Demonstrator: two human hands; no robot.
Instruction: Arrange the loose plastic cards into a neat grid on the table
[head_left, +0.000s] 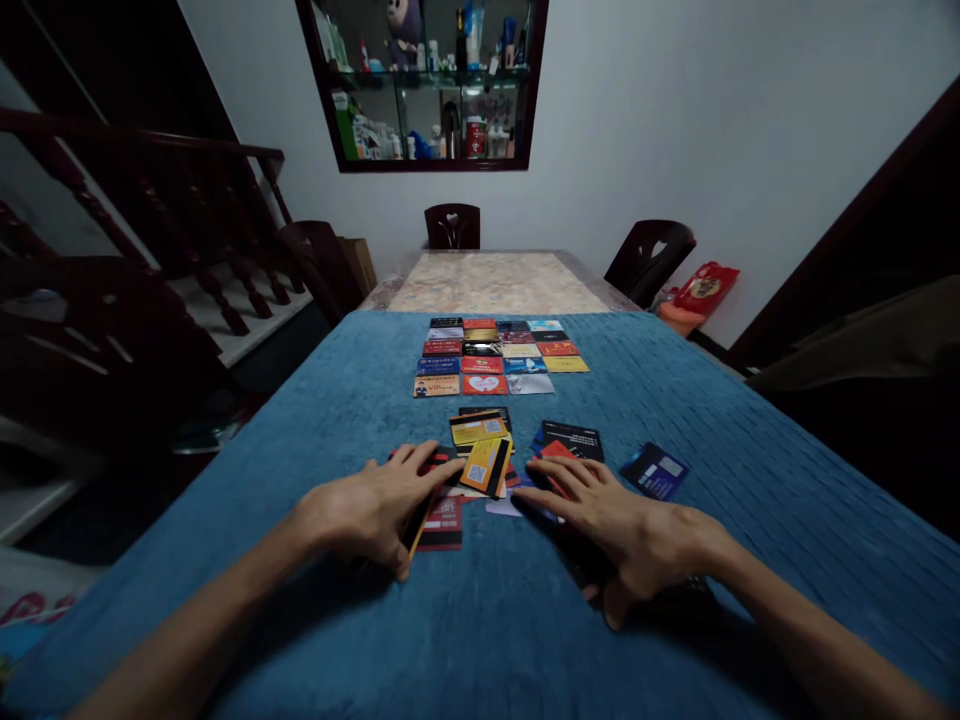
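Note:
A loose heap of plastic cards (484, 455) lies on a blue cloth (675, 400) right in front of me. My left hand (367, 510) rests flat on the heap's left part, fingers spread over dark and red cards. My right hand (607, 520) lies flat on the heap's right part, fingertips touching a red card. Neither hand grips a card. Farther away, several cards form a neat grid (499, 355) of rows. One dark blue card (655, 470) lies alone to the right of the heap.
The bare end of the table (495, 282) shows beyond the cloth, with dark chairs (452, 226) around it. A stair railing (150, 200) stands at the left. A glass wall cabinet (427, 80) hangs on the far wall. A red bag (705, 287) sits at the right.

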